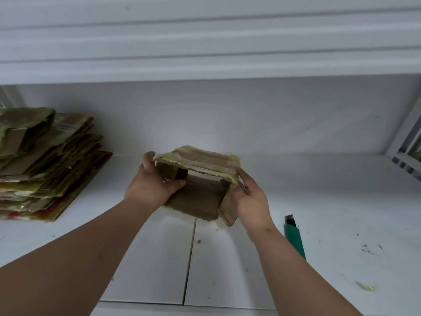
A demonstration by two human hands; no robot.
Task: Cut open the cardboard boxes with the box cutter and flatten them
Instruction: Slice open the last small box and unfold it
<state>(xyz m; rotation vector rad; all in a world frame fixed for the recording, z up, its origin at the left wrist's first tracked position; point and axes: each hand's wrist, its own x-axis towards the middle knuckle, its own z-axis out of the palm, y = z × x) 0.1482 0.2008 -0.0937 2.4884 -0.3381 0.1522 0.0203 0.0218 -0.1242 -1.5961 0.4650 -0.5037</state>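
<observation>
A small brown cardboard box (pixel 198 179) with torn yellowish tape along its edges is held above the white shelf (pixel 319 190), its near end open so the inside shows. My left hand (pixel 152 183) grips the box's left side, thumb hooked into the opening. My right hand (pixel 250 197) holds the right side and a loose side flap. The green box cutter (pixel 295 236) lies on the shelf just right of my right wrist, blade end pointing away, untouched.
A tall pile of flattened, taped cardboard (pixel 45 165) sits at the left of the shelf. A scrap of yellow tape (pixel 366 287) and small debris lie at the right front. A window frame (pixel 407 144) stands at the far right.
</observation>
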